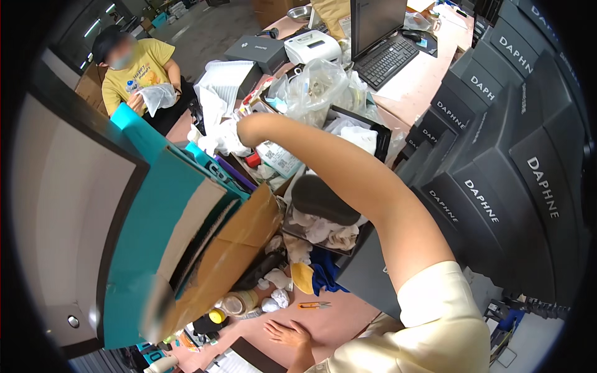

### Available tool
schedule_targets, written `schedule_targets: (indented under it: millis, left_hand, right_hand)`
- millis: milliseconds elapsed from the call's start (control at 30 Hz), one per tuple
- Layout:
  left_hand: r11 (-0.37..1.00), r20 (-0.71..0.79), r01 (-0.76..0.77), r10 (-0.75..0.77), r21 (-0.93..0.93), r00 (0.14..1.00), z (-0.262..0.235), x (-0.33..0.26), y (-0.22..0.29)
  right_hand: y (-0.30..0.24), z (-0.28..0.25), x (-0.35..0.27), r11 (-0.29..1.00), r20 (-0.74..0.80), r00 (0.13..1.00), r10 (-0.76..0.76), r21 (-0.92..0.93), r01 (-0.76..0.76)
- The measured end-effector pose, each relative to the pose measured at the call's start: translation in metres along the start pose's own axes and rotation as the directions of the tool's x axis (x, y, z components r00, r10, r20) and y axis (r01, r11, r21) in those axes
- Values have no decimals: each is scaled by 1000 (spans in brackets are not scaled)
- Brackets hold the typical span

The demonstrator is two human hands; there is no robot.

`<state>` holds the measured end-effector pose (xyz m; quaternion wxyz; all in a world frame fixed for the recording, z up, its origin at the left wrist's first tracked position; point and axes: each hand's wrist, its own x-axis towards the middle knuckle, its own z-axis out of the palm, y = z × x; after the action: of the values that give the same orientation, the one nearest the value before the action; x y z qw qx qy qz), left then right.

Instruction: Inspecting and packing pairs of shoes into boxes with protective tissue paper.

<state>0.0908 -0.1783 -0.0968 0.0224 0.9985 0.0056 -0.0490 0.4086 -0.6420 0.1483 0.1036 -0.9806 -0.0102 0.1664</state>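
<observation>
My left hand lies flat on the pink tabletop, fingers spread and holding nothing. Just beyond it is a pair of orange-handled thread snips. My right arm stretches far across the table. The right hand is bent down at a heap of crumpled white paper; its fingers are mostly hidden, so a grip cannot be made out. Below that hand are a white printed label sheet and a small red item. A dark, rounded pad-like object rests on a box of crumpled paper.
Dark shoe boxes are stacked high on the right. Teal and brown cardboard stands at the left. Beyond are clear plastic bags, a white label printer, a keyboard and a monitor. A person in yellow holds a white bag.
</observation>
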Motion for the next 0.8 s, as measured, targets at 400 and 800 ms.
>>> schedule_targets:
  millis: [400, 800]
  left_hand:
    - [999, -37, -41, 40, -29, 999, 5, 6, 9]
    - [999, -28, -39, 39, 1, 999, 1, 7, 12]
  right_hand:
    - [45, 133, 153, 987, 277, 958, 77, -155, -34]
    - [44, 163, 213, 900, 452, 823, 345, -408, -153]
